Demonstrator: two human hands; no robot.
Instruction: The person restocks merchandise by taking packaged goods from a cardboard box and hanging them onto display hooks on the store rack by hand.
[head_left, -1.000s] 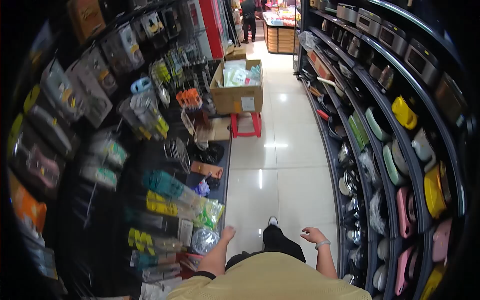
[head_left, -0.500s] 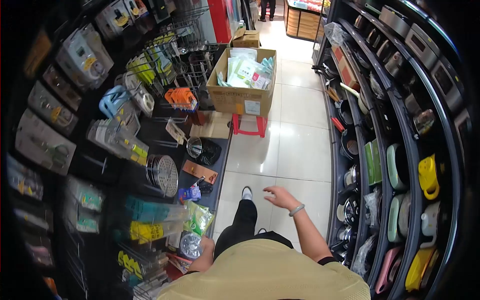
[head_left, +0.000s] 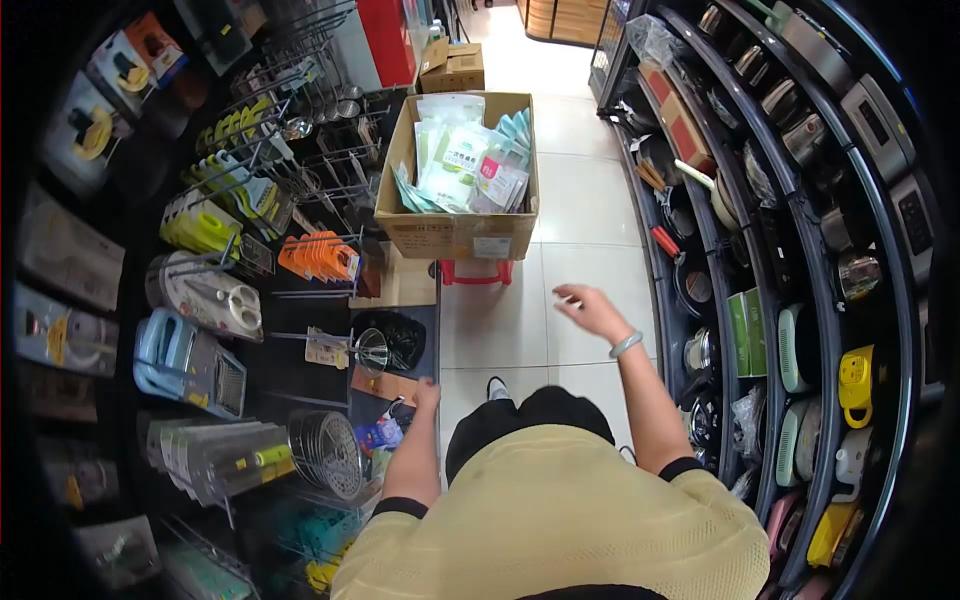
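My right hand (head_left: pixel 592 310) is held out over the tiled floor, its fingers apart and nothing in it; a pale bangle (head_left: pixel 626 345) circles that wrist. Low at the left side of the aisle is my left hand (head_left: pixel 427 392), small in view, beside the edge of the low shelf (head_left: pixel 428 325); its fingers cannot be made out. Ahead stands an open cardboard box (head_left: pixel 440 236) on a red stool (head_left: pixel 476 271), filled with plastic packets (head_left: pixel 458 163). Near my left hand lie a brown board (head_left: pixel 385 384) and a black plastic bag (head_left: pixel 402 340).
Hanging racks on the left carry orange tools (head_left: pixel 320 257), a blue grater (head_left: pixel 187 365) and round steel racks (head_left: pixel 327 453). Shelves on the right hold pans, a green box (head_left: pixel 747 332) and a yellow item (head_left: pixel 856 384). Another carton (head_left: pixel 452 68) sits behind the box.
The box and stool appear nearer as I move up the aisle. My right hand has stayed out in front with fingers apart; my left hand has swung forward from beside my body.
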